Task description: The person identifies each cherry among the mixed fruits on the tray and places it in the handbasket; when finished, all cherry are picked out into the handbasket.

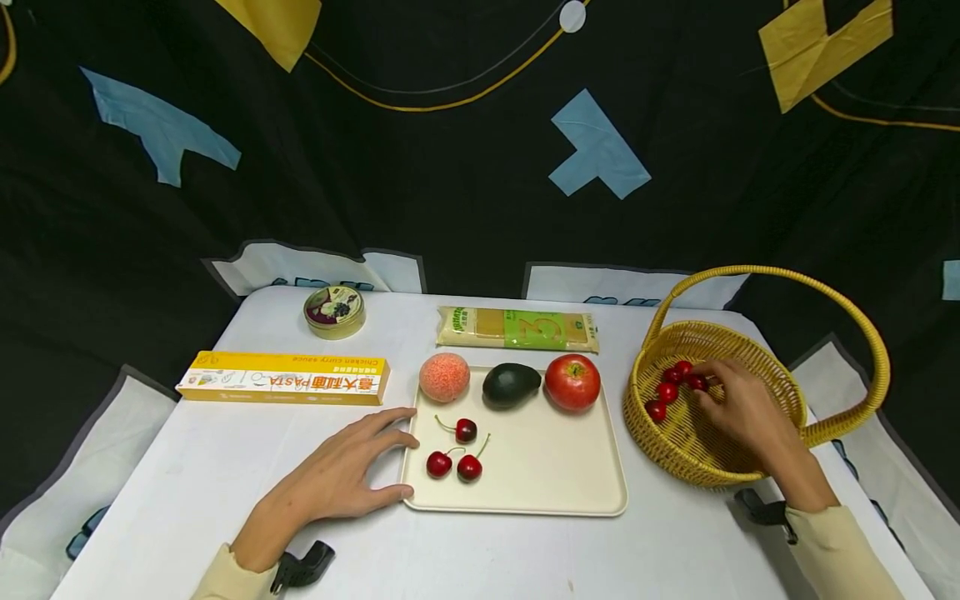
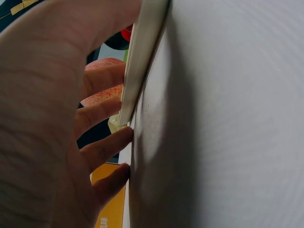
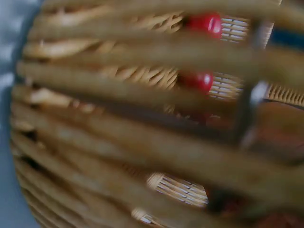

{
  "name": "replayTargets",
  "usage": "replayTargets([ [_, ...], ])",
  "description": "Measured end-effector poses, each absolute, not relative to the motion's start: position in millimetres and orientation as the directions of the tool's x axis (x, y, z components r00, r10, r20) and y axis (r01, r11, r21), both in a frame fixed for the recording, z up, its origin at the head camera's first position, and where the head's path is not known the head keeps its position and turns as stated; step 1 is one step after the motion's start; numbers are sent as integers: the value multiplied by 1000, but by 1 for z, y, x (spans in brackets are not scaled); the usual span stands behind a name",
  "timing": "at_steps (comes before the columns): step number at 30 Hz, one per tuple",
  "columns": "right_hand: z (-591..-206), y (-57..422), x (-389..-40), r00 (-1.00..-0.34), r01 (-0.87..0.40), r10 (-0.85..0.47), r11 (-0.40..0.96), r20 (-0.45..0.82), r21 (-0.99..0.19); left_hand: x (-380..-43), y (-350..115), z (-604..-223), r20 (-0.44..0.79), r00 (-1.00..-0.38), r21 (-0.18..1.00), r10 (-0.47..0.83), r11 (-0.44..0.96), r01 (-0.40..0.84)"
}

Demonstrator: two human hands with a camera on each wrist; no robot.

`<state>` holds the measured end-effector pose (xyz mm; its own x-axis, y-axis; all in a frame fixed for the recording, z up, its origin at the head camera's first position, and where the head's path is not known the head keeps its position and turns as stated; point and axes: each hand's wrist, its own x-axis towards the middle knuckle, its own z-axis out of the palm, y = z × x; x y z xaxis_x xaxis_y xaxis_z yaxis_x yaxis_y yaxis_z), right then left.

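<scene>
My left hand (image 1: 337,471) rests at the left edge of a cream tray (image 1: 547,475), fingers spread and fingertips right at the rim. On the tray's left side lie three stemmed cherries (image 1: 469,468). Along its far edge are a round pinkish-orange fruit (image 1: 445,377), an avocado (image 1: 511,386) and a red apple (image 1: 572,383). My right hand (image 1: 746,408) reaches down inside a yellow wicker basket (image 1: 675,458), thumb and fingers pinching a cherry (image 1: 697,382). Other cherries (image 1: 667,392) lie beside it. In the right wrist view, blurred basket weave hides most of the hand.
A yellow pasta box (image 1: 283,379) lies left of the tray, with a round tin (image 1: 334,312) behind it. Behind the tray is a pack of noodles (image 1: 517,329). The basket's tall handle (image 1: 870,333) arches over its right side. A dark patterned cloth (image 1: 450,192) hangs behind the table.
</scene>
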<state>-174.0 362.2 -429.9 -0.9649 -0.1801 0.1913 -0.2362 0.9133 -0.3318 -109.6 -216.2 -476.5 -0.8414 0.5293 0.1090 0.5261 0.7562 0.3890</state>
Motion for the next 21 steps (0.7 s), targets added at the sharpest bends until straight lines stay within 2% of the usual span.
replayTargets([
  [21, -439, 375, -186, -986, -164, -148, 935, 73, -314, -109, -215, -476, 122, -839, 396, 530, 749, 531],
])
